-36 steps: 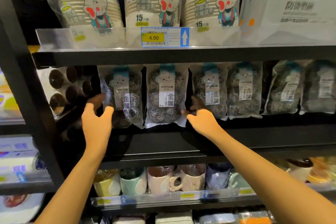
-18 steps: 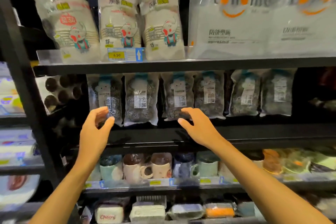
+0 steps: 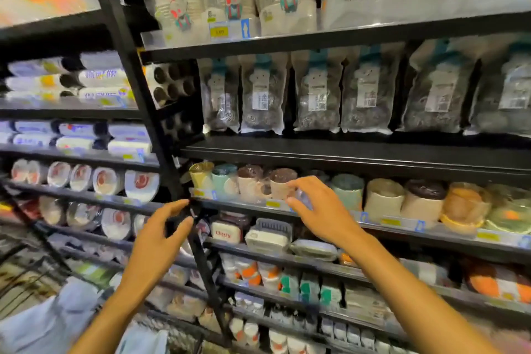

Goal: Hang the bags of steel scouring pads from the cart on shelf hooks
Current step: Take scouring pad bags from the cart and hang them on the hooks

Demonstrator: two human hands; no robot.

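As the left hand [image 3: 156, 241] and right hand [image 3: 319, 210] hang empty, fingers [image 3: 175, 207] loosely spread, a hasty swing toward the cart [image 3: 28, 276] may knock the cups [image 3: 250, 182].

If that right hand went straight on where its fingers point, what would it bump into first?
Probably the beige mug with a dark top; the right hand, fingers spread, points up-left at it. Depth is unclear, so the shelf's price rail could come first.

One head-worn view — close, tilted, facing the shelves [image 3: 344, 154].
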